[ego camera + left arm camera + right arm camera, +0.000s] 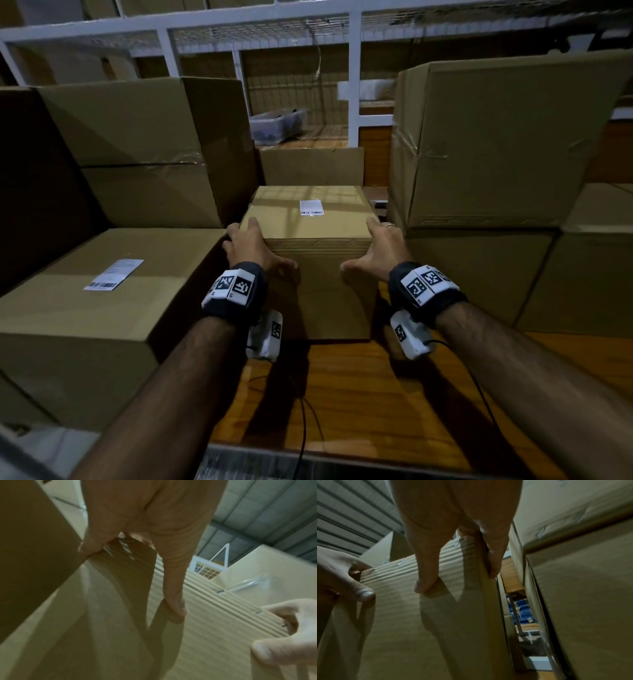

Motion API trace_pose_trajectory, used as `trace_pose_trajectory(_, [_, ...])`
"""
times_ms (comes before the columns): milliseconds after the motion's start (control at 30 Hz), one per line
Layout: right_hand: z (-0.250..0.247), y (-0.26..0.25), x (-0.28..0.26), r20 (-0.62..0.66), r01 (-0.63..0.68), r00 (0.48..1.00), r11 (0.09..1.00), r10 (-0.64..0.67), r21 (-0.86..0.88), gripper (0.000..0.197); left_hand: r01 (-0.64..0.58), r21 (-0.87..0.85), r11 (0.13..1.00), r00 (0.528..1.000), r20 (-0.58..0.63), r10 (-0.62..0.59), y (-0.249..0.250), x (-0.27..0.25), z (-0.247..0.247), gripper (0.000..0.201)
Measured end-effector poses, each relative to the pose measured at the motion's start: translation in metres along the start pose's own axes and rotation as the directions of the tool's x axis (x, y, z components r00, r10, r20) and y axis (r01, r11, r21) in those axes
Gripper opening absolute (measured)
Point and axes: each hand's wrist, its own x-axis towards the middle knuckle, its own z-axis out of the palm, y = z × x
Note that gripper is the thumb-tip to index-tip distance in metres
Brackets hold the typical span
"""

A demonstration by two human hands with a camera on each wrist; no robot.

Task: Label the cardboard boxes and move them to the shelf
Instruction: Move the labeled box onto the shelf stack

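Observation:
A small cardboard box with a white barcode label on top stands on the wooden shelf board. My left hand grips its upper left corner, and my right hand grips the upper right corner. Both thumbs lie on the front face. In the left wrist view the left hand has fingers round the box edge. In the right wrist view the right hand wraps the right edge of the box.
A large labelled box sits close on the left, with taller boxes behind it. Stacked boxes stand tight on the right. Behind are a flat carton, a white shelf frame and a plastic bin. Cables hang in front.

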Motion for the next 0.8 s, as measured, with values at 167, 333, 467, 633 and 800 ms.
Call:
trace_pose_trajectory(167, [-0.018, -0.007, -0.027, -0.028, 0.032, 0.999, 0.999, -0.033, -0.042, 0.094, -0.022, -0.022, 1.0, 1.0, 0.014, 0.023, -0.004, -0.025, -0.016, 0.105])
trace_pose_trajectory(333, [-0.03, -0.015, -0.059, -0.042, 0.04, 0.998, 0.996, -0.043, -0.08, 0.09, -0.058, -0.007, 0.998, 0.998, 0.021, 0.058, -0.009, -0.051, -0.032, 0.108])
trace_pose_trajectory(467, [-0.04, -0.016, -0.087, -0.054, 0.025, 0.998, 0.995, -0.03, -0.101, 0.093, -0.077, -0.001, 0.997, 0.997, 0.031, 0.077, -0.01, -0.077, -0.041, 0.109])
trace_pose_trajectory(633, [-0.054, -0.014, -0.124, -0.057, 0.045, 0.997, 0.991, -0.052, -0.126, 0.097, -0.094, -0.016, 0.995, 0.995, 0.028, 0.095, -0.018, -0.116, -0.043, 0.106])
trace_pose_trajectory(800, [-0.071, -0.007, -0.16, -0.058, 0.084, 0.994, 0.987, -0.093, -0.137, 0.097, -0.099, -0.038, 0.994, 0.995, 0.0, 0.1, -0.016, -0.159, -0.048, 0.106])
